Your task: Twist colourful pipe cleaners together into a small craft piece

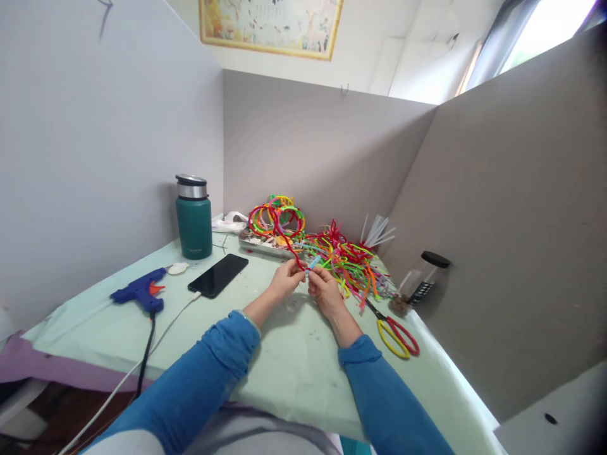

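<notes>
Over the middle of the table my left hand (pixel 286 279) and my right hand (pixel 326 291) meet, both with fingers pinched. A long red pipe cleaner (pixel 287 241) rises from my left fingertips, its upper part bending to the left. Between the fingertips a short light blue piece (pixel 315 261) sticks up, with a bit of red beside it; my right thumb and finger close on it. How the red and blue join is hidden by my fingers. Just behind my hands lies a heap of colourful pipe cleaners (pixel 348 253).
Behind sits a metal tray (pixel 265 247) with pipe cleaner rings (pixel 284 218). On the left are a green bottle (pixel 194 221), a black phone (pixel 219 275) and a blue glue gun (pixel 140 291) with cables. To the right are scissors (pixel 398 338), white sticks (pixel 378 232) and a clear jar (pixel 421 281).
</notes>
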A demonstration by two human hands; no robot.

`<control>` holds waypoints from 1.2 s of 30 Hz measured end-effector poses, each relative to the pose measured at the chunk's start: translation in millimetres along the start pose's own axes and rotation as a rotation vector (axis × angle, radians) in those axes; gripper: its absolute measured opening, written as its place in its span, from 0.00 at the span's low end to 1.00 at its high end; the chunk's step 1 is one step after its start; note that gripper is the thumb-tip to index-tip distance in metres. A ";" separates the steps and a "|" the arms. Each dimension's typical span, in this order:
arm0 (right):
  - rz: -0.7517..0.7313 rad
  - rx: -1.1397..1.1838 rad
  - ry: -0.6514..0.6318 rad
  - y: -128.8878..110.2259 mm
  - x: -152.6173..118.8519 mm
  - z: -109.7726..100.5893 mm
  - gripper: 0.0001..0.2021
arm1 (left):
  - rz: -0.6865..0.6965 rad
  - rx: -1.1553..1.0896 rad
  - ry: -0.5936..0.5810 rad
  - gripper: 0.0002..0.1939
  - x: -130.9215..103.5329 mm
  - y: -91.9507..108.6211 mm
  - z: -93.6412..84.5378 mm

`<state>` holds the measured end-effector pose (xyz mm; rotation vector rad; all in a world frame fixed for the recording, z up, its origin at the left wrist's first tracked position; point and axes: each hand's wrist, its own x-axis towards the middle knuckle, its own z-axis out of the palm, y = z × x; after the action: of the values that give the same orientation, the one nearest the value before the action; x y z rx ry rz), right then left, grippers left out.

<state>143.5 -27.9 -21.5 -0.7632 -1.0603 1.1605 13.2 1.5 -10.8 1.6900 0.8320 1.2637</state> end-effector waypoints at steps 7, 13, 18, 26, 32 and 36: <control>-0.149 -0.180 0.114 2.0 1.4 0.1 0.10 | -0.047 0.114 0.058 0.15 -0.8 -5.3 0.3; -0.209 -0.280 0.120 1.3 0.1 1.8 0.11 | 0.025 0.093 0.024 0.14 -0.8 -4.4 -0.4; -0.252 -0.348 0.114 2.4 1.3 -0.4 0.10 | 0.062 0.129 0.020 0.15 0.1 -3.9 -1.5; -0.353 -0.513 0.112 1.8 1.0 -5.1 0.08 | 0.102 0.312 0.075 0.12 -2.7 0.1 -0.4; -0.435 -0.716 0.099 1.8 -3.7 -2.4 0.05 | 0.153 0.514 0.088 0.11 -7.7 4.8 -0.5; -0.504 -0.780 0.119 2.1 -3.9 -1.0 0.04 | 0.182 0.550 0.066 0.13 -7.0 2.1 -0.7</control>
<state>143.5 -31.1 -24.8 -1.0597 -1.5107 0.2422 10.6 -5.4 -11.6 2.2060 1.1633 1.2902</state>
